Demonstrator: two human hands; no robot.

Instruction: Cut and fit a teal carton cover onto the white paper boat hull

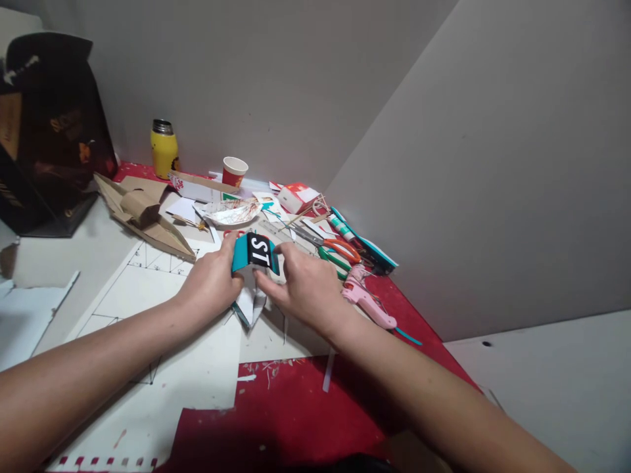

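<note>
My left hand [211,282] and my right hand [304,289] both grip a folded piece of printed card [255,253], teal and black with white letters "ST", its white underside hanging down between the hands. Each hand's fingers are closed on one side of the card, thumbs on top. It is held just above a large white sheet with pencil lines [162,328] lying on a red table cover [305,407].
A pink glue gun [367,301] and orange-handled scissors [338,248] lie right of my hands among paper scraps. A cardboard boat model [142,213], a yellow flask [164,149], a red paper cup [233,171] and a dark bag [49,131] stand further back. Grey walls enclose the corner.
</note>
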